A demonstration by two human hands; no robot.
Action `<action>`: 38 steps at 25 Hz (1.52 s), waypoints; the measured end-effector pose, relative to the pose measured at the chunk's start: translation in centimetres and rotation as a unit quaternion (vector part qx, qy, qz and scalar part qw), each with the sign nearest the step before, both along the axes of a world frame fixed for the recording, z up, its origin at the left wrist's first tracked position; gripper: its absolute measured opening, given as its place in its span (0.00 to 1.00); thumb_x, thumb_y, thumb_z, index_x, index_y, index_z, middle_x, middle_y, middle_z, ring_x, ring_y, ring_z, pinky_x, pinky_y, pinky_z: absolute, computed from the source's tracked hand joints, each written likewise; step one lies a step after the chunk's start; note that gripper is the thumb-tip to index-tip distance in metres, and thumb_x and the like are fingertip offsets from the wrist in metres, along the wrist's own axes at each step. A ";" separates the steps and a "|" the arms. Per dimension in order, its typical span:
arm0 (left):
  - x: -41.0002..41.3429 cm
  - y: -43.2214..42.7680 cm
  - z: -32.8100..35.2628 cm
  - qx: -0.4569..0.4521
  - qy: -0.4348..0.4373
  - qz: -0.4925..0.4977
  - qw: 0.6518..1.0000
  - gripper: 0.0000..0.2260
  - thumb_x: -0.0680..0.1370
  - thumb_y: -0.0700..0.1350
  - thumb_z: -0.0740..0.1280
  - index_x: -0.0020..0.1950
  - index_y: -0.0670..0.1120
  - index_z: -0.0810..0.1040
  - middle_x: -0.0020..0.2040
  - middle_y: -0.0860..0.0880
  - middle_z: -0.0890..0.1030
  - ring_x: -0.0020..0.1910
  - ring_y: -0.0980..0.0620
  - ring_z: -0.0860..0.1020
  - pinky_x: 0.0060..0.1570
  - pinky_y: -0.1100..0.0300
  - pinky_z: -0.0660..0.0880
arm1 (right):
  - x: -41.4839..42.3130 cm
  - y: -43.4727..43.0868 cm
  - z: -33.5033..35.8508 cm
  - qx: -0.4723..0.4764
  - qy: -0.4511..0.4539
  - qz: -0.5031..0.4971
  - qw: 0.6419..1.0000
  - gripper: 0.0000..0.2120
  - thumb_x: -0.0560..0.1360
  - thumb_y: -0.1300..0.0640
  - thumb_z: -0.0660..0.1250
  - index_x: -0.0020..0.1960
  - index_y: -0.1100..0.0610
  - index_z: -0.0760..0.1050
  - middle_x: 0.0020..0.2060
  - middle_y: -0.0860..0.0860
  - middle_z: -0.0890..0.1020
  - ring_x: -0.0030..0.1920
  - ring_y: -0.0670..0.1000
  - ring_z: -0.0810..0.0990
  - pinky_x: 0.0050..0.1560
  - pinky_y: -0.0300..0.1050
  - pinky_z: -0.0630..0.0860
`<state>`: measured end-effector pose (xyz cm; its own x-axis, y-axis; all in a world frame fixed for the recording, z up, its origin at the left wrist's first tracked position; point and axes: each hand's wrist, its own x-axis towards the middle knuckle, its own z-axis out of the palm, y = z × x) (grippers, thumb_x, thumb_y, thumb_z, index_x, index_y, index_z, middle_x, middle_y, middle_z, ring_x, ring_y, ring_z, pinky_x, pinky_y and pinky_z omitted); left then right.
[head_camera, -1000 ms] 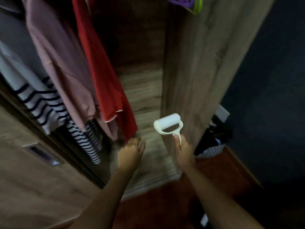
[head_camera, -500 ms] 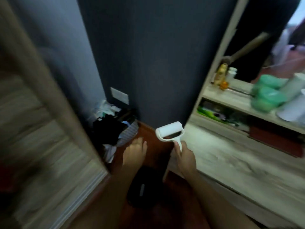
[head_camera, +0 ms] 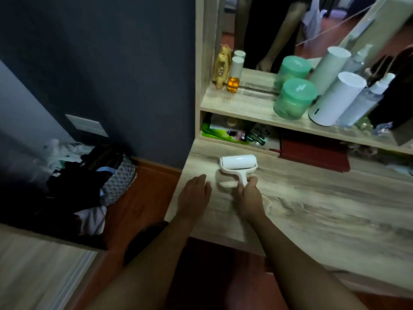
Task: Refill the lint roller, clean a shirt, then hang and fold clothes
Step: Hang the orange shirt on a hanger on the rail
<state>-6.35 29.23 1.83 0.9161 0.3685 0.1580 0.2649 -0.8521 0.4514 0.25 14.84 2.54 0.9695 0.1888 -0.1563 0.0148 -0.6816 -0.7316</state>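
Observation:
A white lint roller (head_camera: 238,163) is held low over the wooden dressing table (head_camera: 312,209), near its left end. My right hand (head_camera: 249,195) grips its short handle, with the roll pointing away from me. My left hand (head_camera: 195,195) hovers over the table's left edge just beside the roller, fingers relaxed and holding nothing.
A shelf (head_camera: 245,106) above the tabletop carries an amber bottle (head_camera: 233,78), a green jar (head_camera: 295,98), a white cylinder (head_camera: 335,99) and a spray bottle (head_camera: 366,99) before a mirror. A basket of clothes (head_camera: 93,177) stands on the red floor at left, against the dark wall.
I have turned from the wardrobe with hanging clothes to the dressing table. The lint roller in my right hand has come down over the tabletop; my left hand stays alongside.

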 end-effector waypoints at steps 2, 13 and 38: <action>1.7 -0.5 -1.5 0.008 0.000 -0.004 1.000 0.13 0.74 0.42 0.67 0.55 0.37 0.80 0.52 0.37 0.82 0.51 0.39 0.82 0.46 0.48 0.79 | 1.2 -0.3 -1.1 -0.015 -0.013 -0.009 1.000 0.08 0.79 0.54 0.55 0.49 0.59 0.61 0.43 0.61 0.76 0.44 0.63 0.77 0.39 0.49 0.68; 2.6 0.8 -2.7 0.035 0.124 -0.030 0.991 0.29 0.79 0.55 0.45 0.76 0.40 0.56 0.76 0.42 0.56 0.76 0.44 0.52 0.72 0.48 0.53 | 1.5 -0.2 -0.4 -0.140 -0.154 -0.046 0.977 0.18 0.76 0.49 0.60 0.57 0.63 0.69 0.53 0.60 0.73 0.55 0.60 0.71 0.54 0.54 0.68; -57.3 30.8 49.6 0.590 -0.076 0.376 0.711 0.24 0.75 0.47 0.58 0.68 0.38 0.71 0.69 0.40 0.72 0.68 0.42 0.71 0.62 0.49 0.71 | -43.9 44.0 46.0 0.310 -0.528 0.476 0.631 0.14 0.70 0.47 0.57 0.50 0.53 0.72 0.45 0.51 0.75 0.47 0.54 0.74 0.47 0.49 0.72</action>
